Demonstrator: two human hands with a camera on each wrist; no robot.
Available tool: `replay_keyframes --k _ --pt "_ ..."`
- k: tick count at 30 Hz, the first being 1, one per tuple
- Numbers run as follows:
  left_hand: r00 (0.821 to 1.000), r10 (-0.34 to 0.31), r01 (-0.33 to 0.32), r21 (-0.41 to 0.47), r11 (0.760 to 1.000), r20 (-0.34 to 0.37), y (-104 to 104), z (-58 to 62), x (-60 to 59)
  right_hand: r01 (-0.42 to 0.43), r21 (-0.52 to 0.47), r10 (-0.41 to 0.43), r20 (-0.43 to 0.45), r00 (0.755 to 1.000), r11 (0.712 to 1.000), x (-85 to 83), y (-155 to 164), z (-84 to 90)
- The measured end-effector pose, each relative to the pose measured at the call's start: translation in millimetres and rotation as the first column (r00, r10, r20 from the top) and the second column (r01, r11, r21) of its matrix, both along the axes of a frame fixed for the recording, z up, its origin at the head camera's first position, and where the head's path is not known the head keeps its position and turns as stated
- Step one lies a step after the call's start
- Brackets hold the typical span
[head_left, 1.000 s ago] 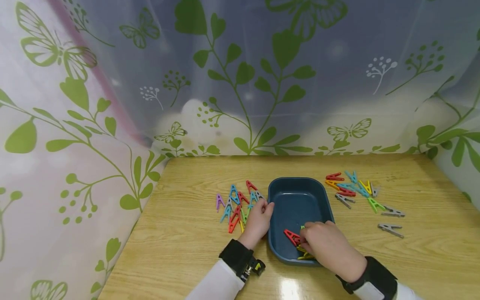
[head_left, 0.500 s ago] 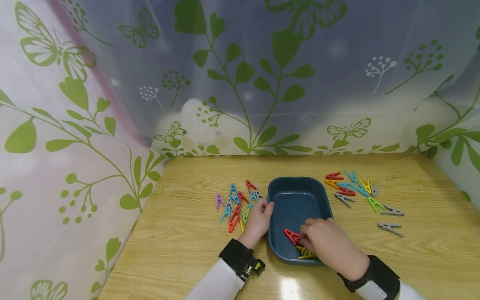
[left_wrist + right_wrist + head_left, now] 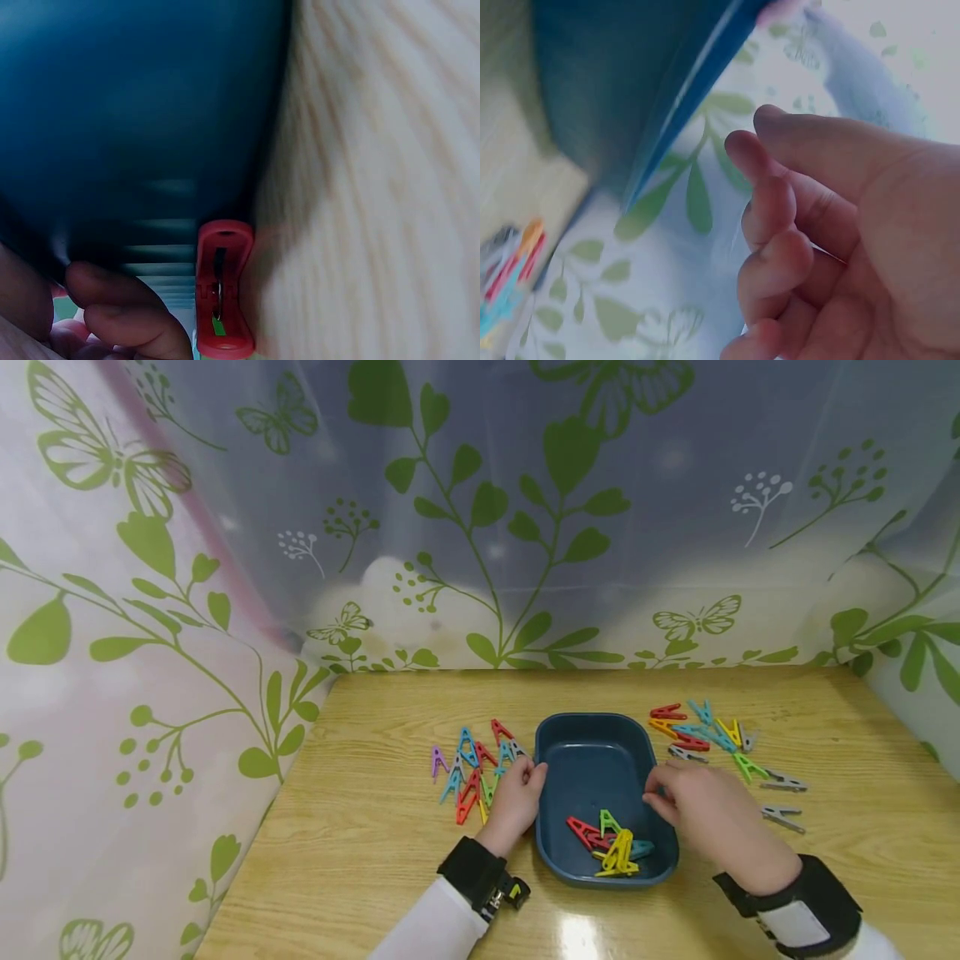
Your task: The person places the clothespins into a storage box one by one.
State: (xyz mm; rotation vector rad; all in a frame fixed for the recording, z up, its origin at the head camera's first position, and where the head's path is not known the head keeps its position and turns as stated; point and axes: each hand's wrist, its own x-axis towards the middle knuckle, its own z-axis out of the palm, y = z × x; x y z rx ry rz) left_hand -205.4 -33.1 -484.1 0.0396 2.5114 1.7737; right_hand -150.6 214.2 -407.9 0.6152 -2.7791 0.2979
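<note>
On the wooden table (image 3: 375,860), a dark blue tray (image 3: 592,752) sits between two scattered groups of coloured clothes pegs; no brand, label or readable writing shows on any of them. Inside the tray, at its near end, lie a red peg (image 3: 583,832), a green peg (image 3: 607,821), a yellow peg (image 3: 619,854) and a teal peg (image 3: 641,848), overlapping, so four can be told, though others may be hidden beneath. The left pile (image 3: 474,768), just beside the tray, holds roughly a dozen pegs in blue, red, purple, green, orange and grey; an exact count cannot be made. The right group (image 3: 712,743) shows about ten. The left hand (image 3: 516,797) rests against the tray's left wall, fingers curled loosely by the nearest pegs; whether it pinches one cannot be told. The right hand (image 3: 701,802) hovers over the tray's right rim with fingers loosely bent and holding nothing, as the right wrist view shows.
</note>
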Motion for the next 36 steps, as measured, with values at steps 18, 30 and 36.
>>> replay_keyframes --k 18,30,36 --pt "0.999 -0.02 0.02 0.002 1.0 -0.035 -1.6 -2.0 0.4 0.228 0.027 -0.23 0.162 0.96 0.973 -13.5 96.5 -2.2" --pt "0.999 -0.014 0.014 0.006 1.0 -0.035 -0.1 -2.0 0.1 0.288 0.146 -0.323 0.443 0.836 0.946 -30.2 151.9 -25.5" --pt "0.999 -0.018 0.018 0.013 1.0 -0.034 0.1 -0.7 0.6 0.258 0.169 -0.308 0.496 0.812 0.951 -30.8 166.7 -34.7"
